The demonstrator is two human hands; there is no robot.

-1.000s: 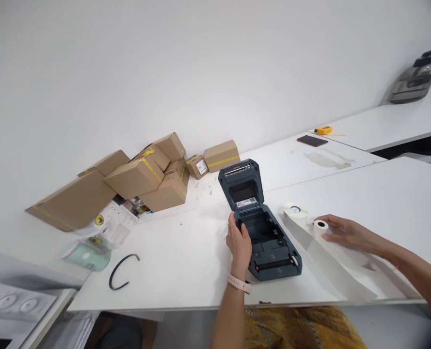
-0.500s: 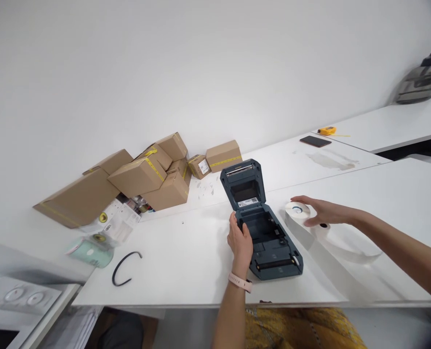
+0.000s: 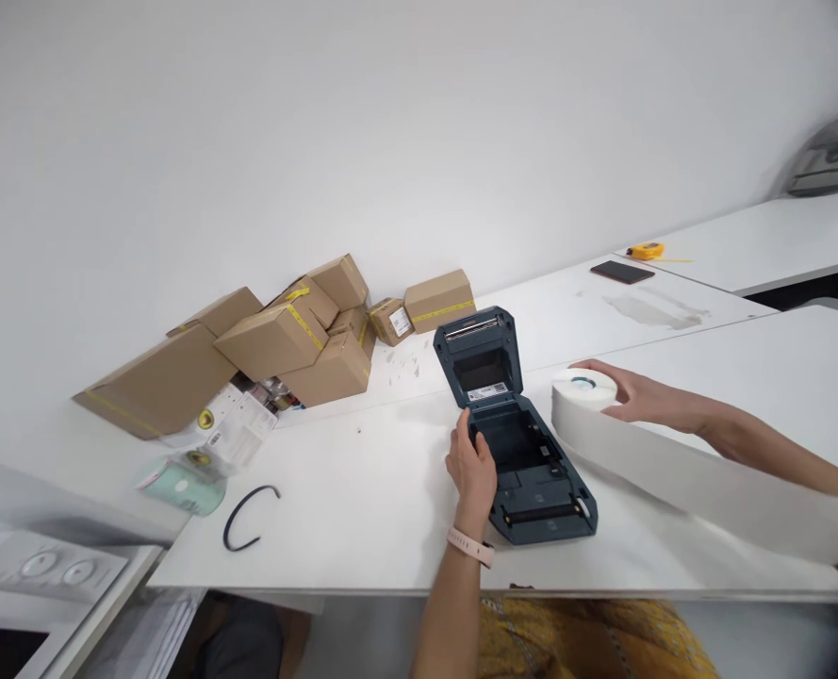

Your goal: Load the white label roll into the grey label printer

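A dark blue-grey printer (image 3: 532,486) lies on the white table with its lid (image 3: 481,356) raised, and its inner bay shows no roll. My left hand (image 3: 473,471), a pink band at its wrist, rests against the printer's left edge with fingers wrapped on the rim. To the right of the printer, my right hand (image 3: 634,391) grips a white paper roll (image 3: 580,385) between thumb and fingers. A wide strip of paper (image 3: 715,486) runs from the roll toward the lower right, passing in front of my right forearm.
Cardboard boxes (image 3: 277,341) are piled at the back left, near plastic-wrapped packages (image 3: 240,429) and a green pouch (image 3: 184,486). A black curved band (image 3: 231,519) lies at the front left. Behind, toward the right, are a phone (image 3: 622,272) and a yellow tape measure (image 3: 646,251).
My right hand has lifted the roll slightly, and its paper strip now stretches up and to the right instead of curling on the table. My left hand stays at the printer.
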